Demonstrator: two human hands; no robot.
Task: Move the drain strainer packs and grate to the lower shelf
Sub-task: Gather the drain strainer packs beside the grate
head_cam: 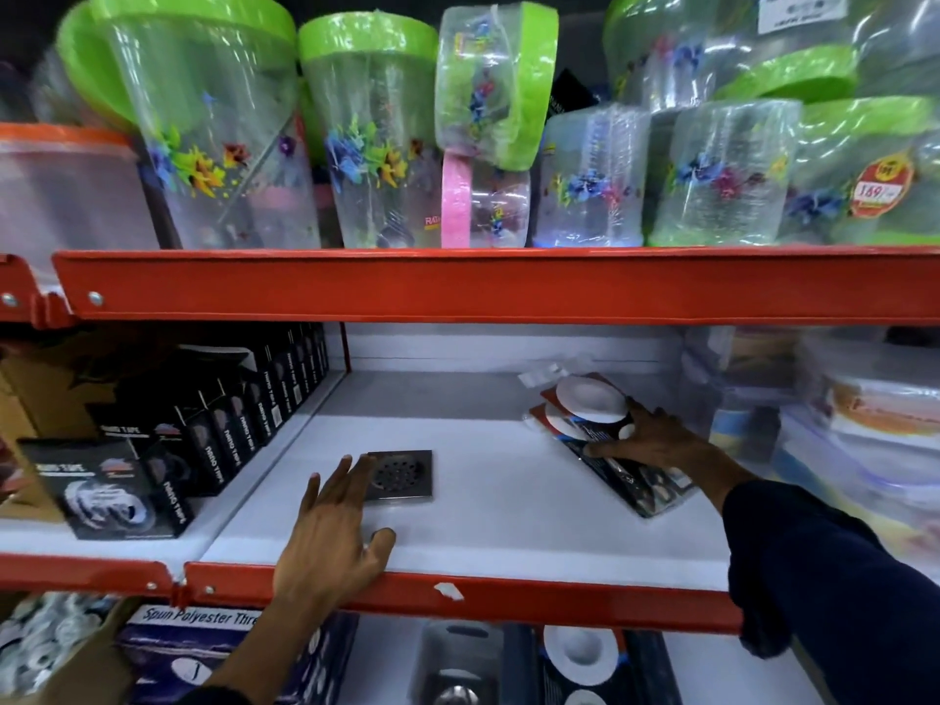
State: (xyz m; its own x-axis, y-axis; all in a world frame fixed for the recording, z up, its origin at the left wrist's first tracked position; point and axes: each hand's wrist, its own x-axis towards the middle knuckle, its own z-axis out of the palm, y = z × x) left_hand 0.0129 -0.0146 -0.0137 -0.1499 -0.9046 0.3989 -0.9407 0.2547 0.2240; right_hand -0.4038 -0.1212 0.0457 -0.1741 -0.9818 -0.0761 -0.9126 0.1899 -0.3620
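On the white middle shelf, the square grey metal drain grate lies flat. The left hand rests open, fingertips touching its left edge. Right of the grate, the right hand presses spread fingers on the stacked carded drain strainer packs, not clenched.

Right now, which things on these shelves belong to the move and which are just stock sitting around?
Part of the job:
- square metal grate, under the left hand
- drain strainer packs, under the right hand
- lower shelf, with a strainer pack on it

Just lying about:
- black tape boxes
- green-lidded jars
- thread box
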